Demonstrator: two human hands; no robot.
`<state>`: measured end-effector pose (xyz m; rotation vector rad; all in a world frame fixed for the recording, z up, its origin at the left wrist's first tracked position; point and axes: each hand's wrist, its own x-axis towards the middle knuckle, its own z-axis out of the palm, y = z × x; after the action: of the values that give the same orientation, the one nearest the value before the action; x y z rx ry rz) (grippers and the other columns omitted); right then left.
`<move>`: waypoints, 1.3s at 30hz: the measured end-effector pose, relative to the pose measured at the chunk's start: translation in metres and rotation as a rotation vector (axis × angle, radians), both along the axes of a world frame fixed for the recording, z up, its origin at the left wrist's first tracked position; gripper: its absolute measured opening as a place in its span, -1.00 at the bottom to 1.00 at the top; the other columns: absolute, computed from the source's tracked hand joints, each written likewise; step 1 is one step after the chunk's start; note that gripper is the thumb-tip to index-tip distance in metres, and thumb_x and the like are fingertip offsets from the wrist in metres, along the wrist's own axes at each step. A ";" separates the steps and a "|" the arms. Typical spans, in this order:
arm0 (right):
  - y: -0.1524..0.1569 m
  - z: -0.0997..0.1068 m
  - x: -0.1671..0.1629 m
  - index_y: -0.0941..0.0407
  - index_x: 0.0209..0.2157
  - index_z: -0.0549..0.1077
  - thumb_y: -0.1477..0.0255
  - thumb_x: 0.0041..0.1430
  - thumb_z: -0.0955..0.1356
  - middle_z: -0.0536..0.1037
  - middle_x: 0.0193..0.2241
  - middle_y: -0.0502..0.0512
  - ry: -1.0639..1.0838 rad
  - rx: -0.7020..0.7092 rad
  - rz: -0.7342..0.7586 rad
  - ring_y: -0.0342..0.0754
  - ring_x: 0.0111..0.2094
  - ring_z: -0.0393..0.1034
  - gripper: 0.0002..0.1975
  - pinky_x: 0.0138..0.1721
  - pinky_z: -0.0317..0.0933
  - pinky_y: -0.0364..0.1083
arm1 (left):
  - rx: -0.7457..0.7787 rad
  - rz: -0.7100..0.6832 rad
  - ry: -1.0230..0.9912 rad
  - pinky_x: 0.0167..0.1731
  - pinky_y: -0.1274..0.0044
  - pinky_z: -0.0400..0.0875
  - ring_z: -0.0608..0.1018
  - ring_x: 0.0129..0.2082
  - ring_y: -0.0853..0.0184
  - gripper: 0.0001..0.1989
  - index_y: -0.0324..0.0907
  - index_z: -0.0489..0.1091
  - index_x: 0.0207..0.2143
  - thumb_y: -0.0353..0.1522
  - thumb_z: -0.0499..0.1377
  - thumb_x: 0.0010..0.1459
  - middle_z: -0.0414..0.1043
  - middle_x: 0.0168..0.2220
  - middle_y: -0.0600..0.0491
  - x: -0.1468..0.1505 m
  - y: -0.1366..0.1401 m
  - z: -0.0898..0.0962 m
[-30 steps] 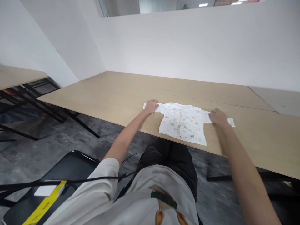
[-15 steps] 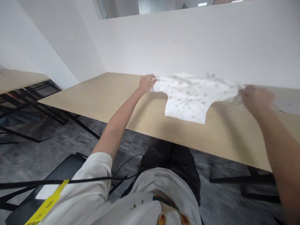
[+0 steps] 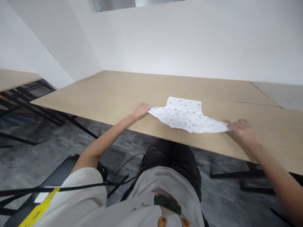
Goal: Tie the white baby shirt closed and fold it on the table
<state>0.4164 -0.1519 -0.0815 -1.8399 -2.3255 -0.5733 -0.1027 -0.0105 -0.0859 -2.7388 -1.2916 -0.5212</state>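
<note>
A small white baby shirt (image 3: 183,115) with a scattered print lies spread on the wooden table (image 3: 113,94), its hem pointing to the wall and its neck side toward me. My left hand (image 3: 141,111) is closed on the end of the left-side sleeve. At the opposite sleeve end, the fingers of my right hand (image 3: 242,129) are pinched on the cloth. Both sleeves are stretched out sideways between my hands.
Behind the table stands a white wall (image 3: 177,44). A black chair (image 3: 63,173) is at my left, with a black cable (image 3: 78,188) crossing near my arm. Another table (image 3: 16,78) stands at the far left.
The shirt was held up in the air with its hem toward me; now it lies on the table, hem toward the wall. Both hands came down and nearer, still gripping the sleeves.
</note>
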 end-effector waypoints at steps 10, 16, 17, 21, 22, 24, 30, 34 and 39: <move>-0.020 -0.025 0.022 0.10 -0.12 0.41 0.41 0.05 0.22 0.52 -0.20 0.40 0.504 0.110 -0.574 0.27 -0.12 0.41 -0.66 -0.19 0.24 0.10 | -0.157 0.353 -0.536 -0.02 0.38 0.36 0.48 -0.06 0.19 -0.69 -0.21 0.36 -0.09 -0.35 0.03 0.12 0.47 -0.05 -0.11 -0.040 -0.013 -0.026; -0.017 -0.018 0.013 0.15 -0.06 0.43 0.28 0.17 0.13 0.52 -0.18 0.42 0.792 0.049 -0.736 0.27 -0.11 0.41 -0.57 -0.15 0.23 0.11 | -0.292 0.396 -0.902 -0.11 0.46 0.44 0.54 -0.12 0.27 -0.61 -0.23 0.38 -0.05 -0.20 -0.04 0.24 0.50 -0.06 -0.09 -0.036 -0.008 -0.036; -0.017 -0.016 0.008 0.17 -0.06 0.44 0.23 0.18 0.15 0.52 -0.18 0.44 0.775 0.027 -0.713 0.28 -0.11 0.41 -0.55 -0.15 0.23 0.11 | -0.303 0.372 -0.912 -0.11 0.46 0.44 0.54 -0.12 0.28 -0.60 -0.23 0.39 -0.06 -0.17 -0.06 0.25 0.50 -0.05 -0.10 -0.035 -0.009 -0.035; -0.015 -0.001 -0.024 0.22 0.01 0.41 0.24 0.13 0.24 0.52 -0.23 0.38 0.787 0.078 -0.616 0.21 -0.21 0.43 -0.52 -0.19 0.23 0.04 | -0.304 0.345 -0.896 -0.03 0.48 0.39 0.49 -0.01 0.26 -0.57 -0.24 0.40 -0.06 -0.15 -0.06 0.26 0.46 0.02 -0.12 -0.029 -0.019 -0.029; -0.013 0.005 -0.036 0.22 0.01 0.41 0.27 0.14 0.23 0.52 -0.25 0.35 0.800 0.137 -0.592 0.18 -0.24 0.42 -0.53 -0.20 0.23 0.02 | -0.304 0.342 -0.885 -0.02 0.48 0.38 0.48 0.02 0.26 -0.58 -0.24 0.39 -0.04 -0.16 -0.02 0.24 0.44 0.04 -0.12 -0.029 -0.020 -0.028; -0.006 0.018 -0.067 0.23 0.01 0.41 0.31 0.16 0.22 0.52 -0.30 0.29 0.815 0.225 -0.518 0.11 -0.31 0.41 -0.56 -0.22 0.23 -0.02 | -0.308 0.329 -0.841 0.00 0.46 0.37 0.46 0.04 0.24 -0.57 -0.24 0.38 0.01 -0.20 0.09 0.16 0.41 0.09 -0.11 -0.029 -0.023 -0.026; 0.028 0.035 -0.184 0.15 0.02 0.36 0.36 0.26 0.18 0.49 -0.29 0.26 0.689 0.014 -0.200 0.10 -0.26 0.37 -0.64 -0.26 0.16 -0.06 | -0.308 0.351 -0.734 0.00 0.38 0.37 0.50 -0.03 0.20 -0.62 -0.21 0.46 -0.06 -0.31 0.17 0.05 0.46 0.05 -0.07 -0.031 -0.025 -0.027; 0.046 0.016 -0.233 0.13 -0.01 0.36 0.46 0.28 0.12 0.48 -0.17 0.31 0.563 -0.102 -0.103 0.14 -0.21 0.36 -0.67 -0.35 0.10 -0.07 | -0.302 0.381 -0.696 -0.12 0.40 0.40 0.52 -0.20 0.24 -0.62 -0.22 0.48 -0.07 -0.31 0.17 0.05 0.50 -0.01 -0.07 -0.030 -0.026 -0.027; 0.050 0.001 -0.247 0.10 0.04 0.32 0.49 0.30 0.08 0.46 -0.15 0.33 0.459 -0.187 -0.097 0.18 -0.14 0.34 -0.64 -0.32 0.11 -0.04 | -0.282 0.384 -0.677 -0.19 0.42 0.40 0.49 -0.32 0.28 -0.61 -0.21 0.49 -0.07 -0.27 0.15 0.05 0.53 -0.06 -0.03 -0.030 -0.026 -0.029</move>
<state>0.1695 -0.1023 -0.0806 -1.9183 -2.0444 0.0652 -0.1325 -0.0369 -0.1148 -2.4765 -2.1135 -1.3860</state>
